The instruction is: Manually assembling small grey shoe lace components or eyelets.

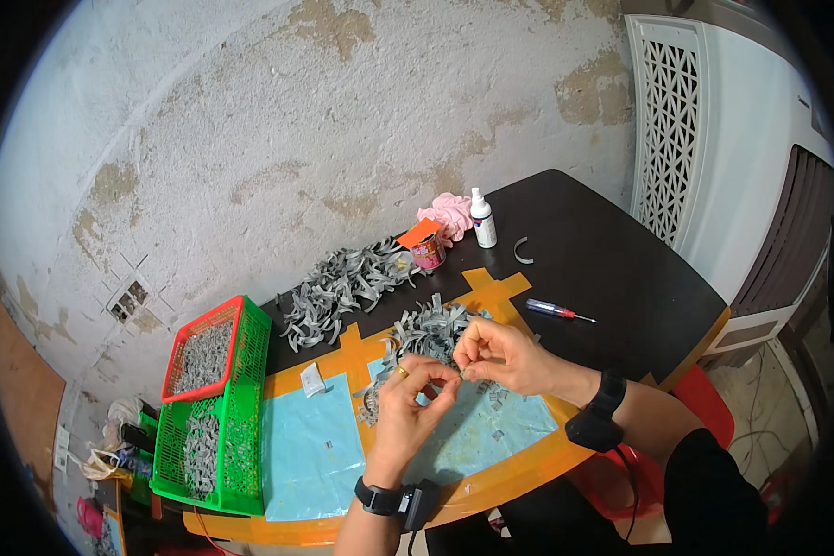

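Note:
Over the near part of the table, my left hand [408, 406] and my right hand [508, 360] meet fingertip to fingertip, each closed in a pinch. Whatever they hold between them is too small to make out. Just beyond the fingers lies a heap of curved grey strips [428, 322]. Small grey pieces [496, 398] are scattered on the light blue sheet [491, 445] below my right hand. Another blue sheet [306, 454], left of my left hand, carries a white slip [312, 379]. Orange tape [354, 350] borders both sheets.
A larger heap of grey strips [338, 292] lies by the wall. At left, a red basket [235, 326] sits on a green basket [250, 435], both holding small grey pieces. Farther back are a can [428, 255], pink cloth [448, 215], spray bottle [483, 222] and screwdriver [558, 309].

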`<act>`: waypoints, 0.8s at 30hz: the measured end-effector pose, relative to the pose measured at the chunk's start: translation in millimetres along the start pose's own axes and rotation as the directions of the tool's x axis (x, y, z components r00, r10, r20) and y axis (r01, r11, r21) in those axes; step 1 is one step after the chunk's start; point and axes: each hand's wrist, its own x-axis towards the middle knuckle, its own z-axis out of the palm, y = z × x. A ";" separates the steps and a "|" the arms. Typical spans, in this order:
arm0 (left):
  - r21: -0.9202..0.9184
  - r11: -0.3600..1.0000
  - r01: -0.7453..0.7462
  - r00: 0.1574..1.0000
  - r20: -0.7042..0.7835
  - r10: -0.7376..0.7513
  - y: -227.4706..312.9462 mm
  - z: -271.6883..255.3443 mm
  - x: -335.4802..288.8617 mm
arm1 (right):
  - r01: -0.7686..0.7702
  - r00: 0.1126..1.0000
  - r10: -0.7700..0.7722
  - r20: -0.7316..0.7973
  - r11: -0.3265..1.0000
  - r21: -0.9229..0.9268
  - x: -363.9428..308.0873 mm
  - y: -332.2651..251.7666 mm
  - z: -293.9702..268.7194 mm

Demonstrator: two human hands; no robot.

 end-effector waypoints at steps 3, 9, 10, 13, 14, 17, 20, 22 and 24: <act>0.001 1.000 -0.019 1.000 0.003 0.019 0.9 1.2 -0.1 | 0.044 0.999 -0.046 -0.026 0.998 -0.051 -0.5 2.0 1.1; -0.072 0.997 0.021 1.000 -0.016 -0.022 -11.4 9.5 -4.2 | 0.092 0.992 -0.111 -0.065 0.965 -0.247 -1.1 -7.0 6.8; -0.086 0.996 0.034 0.999 -0.026 -0.036 -11.5 10.5 -4.8 | 0.092 0.992 -0.111 -0.065 0.965 -0.247 -0.8 -3.7 6.6; -0.096 0.994 0.056 0.998 -0.027 -0.059 -12.5 13.5 -3.9 | 0.110 0.986 -0.134 -0.105 0.973 -0.205 -1.6 4.8 4.5; -0.088 0.994 0.070 0.997 -0.024 -0.073 -13.7 13.6 -4.1 | 0.081 0.989 -0.109 -0.100 0.964 -0.253 -1.2 4.8 4.4; -0.194 0.971 0.140 0.987 -0.054 -0.153 -24.5 17.0 -5.2 | 0.150 0.984 -0.178 -0.030 0.899 -0.411 2.3 -4.4 4.9; -0.231 0.951 0.204 0.979 0.037 -0.201 -34.4 15.6 -7.9 | 0.272 0.953 -0.295 0.064 0.747 -0.607 2.1 -5.4 4.1; -0.248 0.944 0.216 0.976 0.046 -0.212 -34.0 16.9 -8.0 | 0.289 0.942 -0.325 0.084 0.655 -0.698 0.5 -4.7 2.6; -0.263 0.937 0.228 0.974 0.054 -0.222 -34.2 17.4 -8.1 | 0.311 0.934 -0.343 0.101 0.638 -0.705 0.2 -4.6 2.2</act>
